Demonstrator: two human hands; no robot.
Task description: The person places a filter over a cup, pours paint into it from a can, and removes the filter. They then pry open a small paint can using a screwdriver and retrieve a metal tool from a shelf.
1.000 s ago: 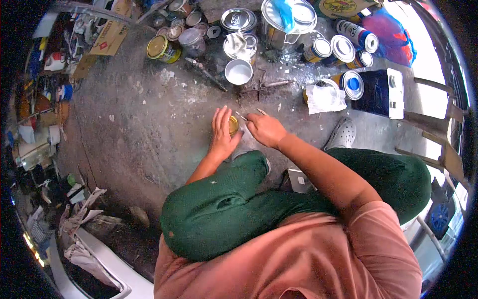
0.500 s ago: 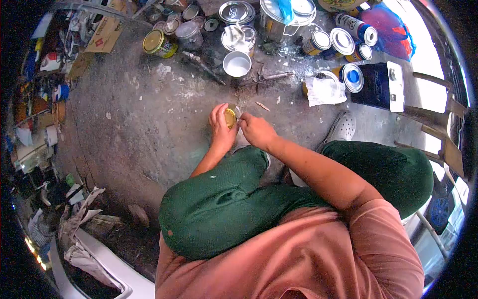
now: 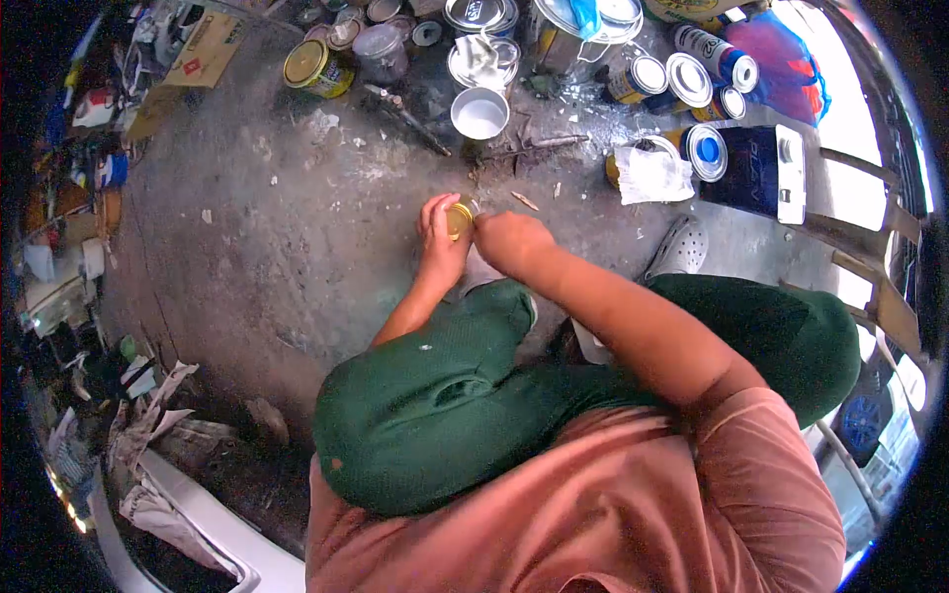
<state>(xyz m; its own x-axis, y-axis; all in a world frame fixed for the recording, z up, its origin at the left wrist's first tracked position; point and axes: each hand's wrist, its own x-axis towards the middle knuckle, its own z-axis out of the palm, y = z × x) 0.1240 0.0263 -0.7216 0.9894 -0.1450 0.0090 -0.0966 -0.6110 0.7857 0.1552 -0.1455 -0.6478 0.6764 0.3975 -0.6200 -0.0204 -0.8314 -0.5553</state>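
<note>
My left hand (image 3: 442, 247) is wrapped round a small can with a gold lid (image 3: 459, 222), held above the floor between my knees. Against the can's right rim, my right hand (image 3: 514, 244) is closed, its back turned upward. Whatever its fingers grip is hidden beneath them. A thin wooden stick (image 3: 525, 202) lies on the floor just beyond my right hand. Farther out is a white-lined open cup (image 3: 480, 114), in front of a can with a white rag (image 3: 481, 61) on top.
Paint cans, including a gold-lidded one (image 3: 318, 68), crowd the far side. On the right are a dark blue rectangular tin (image 3: 756, 175), a paper-covered can (image 3: 652, 176) and wooden slats (image 3: 878, 287). A white panel (image 3: 213, 514) lies at lower left, cardboard (image 3: 205, 49) at upper left.
My right hand has rolled over at the can's rim, so its back now faces up and its fingers are more hidden. The can stays in my left hand. The view has shifted slightly.
</note>
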